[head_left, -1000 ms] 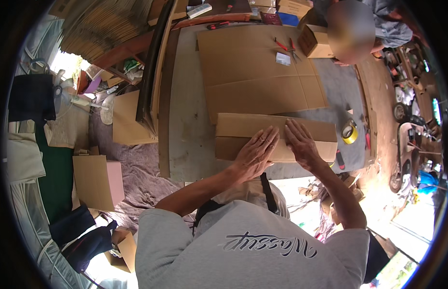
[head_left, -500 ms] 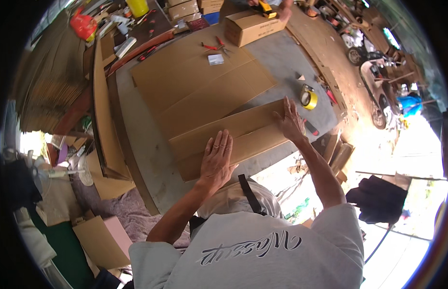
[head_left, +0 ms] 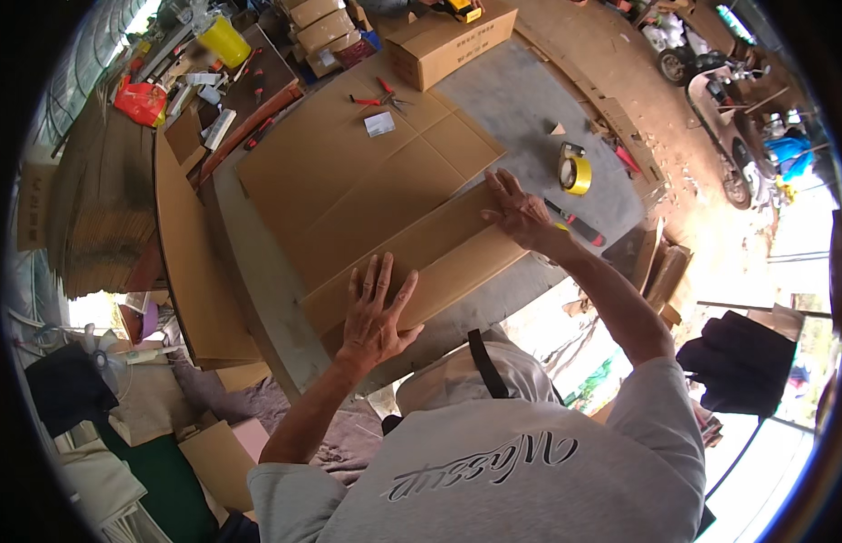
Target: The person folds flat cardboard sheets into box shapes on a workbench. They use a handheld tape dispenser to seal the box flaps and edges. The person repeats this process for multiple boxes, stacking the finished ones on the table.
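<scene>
A large brown cardboard sheet (head_left: 339, 195) lies on the grey tabletop in front of me. A long band along its near side, the folded flap (head_left: 444, 249), shows crease lines running its length. My left hand (head_left: 377, 312) rests on the left part of this flap, fingers spread and palm down. At the flap's right end my right hand (head_left: 521, 215) lies with its fingers stretched over the cardboard. Neither hand grips anything. Just beyond the right hand is a red-and-black handled tool (head_left: 579, 223), partly hidden by my forearm.
Red-handled pliers (head_left: 376, 97) and a white card (head_left: 379, 124) lie on the sheet. A yellow tape roll (head_left: 577, 174) sits to the right. At the far edge stands a closed carton (head_left: 453, 45) with a yellow tool (head_left: 464, 9) on top. Stacked cardboard (head_left: 104, 199) fills the left side.
My left hand has slid left along the flap and its fingers have spread apart. The right hand stays at the flap's right end. The whole view has shifted a little.
</scene>
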The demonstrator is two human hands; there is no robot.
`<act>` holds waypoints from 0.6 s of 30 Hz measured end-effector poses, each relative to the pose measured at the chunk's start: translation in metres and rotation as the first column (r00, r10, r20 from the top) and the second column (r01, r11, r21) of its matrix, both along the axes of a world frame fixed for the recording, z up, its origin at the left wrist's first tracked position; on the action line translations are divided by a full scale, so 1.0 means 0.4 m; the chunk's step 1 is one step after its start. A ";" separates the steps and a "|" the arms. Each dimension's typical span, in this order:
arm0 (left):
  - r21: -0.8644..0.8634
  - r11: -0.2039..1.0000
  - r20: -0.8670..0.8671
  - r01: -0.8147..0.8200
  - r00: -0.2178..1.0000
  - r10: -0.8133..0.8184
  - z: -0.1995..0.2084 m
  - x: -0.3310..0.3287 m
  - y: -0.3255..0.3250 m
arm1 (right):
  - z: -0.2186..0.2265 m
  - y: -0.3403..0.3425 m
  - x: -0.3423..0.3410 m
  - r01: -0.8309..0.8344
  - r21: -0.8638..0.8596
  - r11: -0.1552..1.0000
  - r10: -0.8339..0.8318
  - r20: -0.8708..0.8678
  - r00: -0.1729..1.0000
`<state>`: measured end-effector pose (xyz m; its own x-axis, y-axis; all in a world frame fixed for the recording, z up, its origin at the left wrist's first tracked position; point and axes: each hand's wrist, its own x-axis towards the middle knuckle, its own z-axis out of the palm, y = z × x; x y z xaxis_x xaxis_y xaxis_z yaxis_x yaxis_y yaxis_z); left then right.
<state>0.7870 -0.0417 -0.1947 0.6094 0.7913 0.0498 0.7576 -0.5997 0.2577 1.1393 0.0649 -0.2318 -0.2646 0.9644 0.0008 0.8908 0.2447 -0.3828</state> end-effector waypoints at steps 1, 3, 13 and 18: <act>0.005 1.000 0.001 0.004 1.000 -0.004 -0.002 0.010 0.001 | -0.004 -0.004 0.007 -0.013 0.017 1.000 0.013 -0.022 1.000; -0.012 1.000 -0.019 0.029 0.999 -0.029 -0.002 0.033 0.002 | -0.013 -0.018 0.024 -0.033 0.052 0.998 0.036 -0.066 0.997; 0.038 0.999 -0.097 0.010 0.995 -0.006 -0.012 0.118 0.042 | -0.131 0.008 0.096 0.127 -0.034 0.991 -0.105 -0.785 0.610; 0.048 0.999 -0.155 -0.004 0.988 0.011 -0.014 0.119 0.033 | -0.230 -0.176 0.218 0.727 -0.026 0.686 -0.631 -0.518 0.577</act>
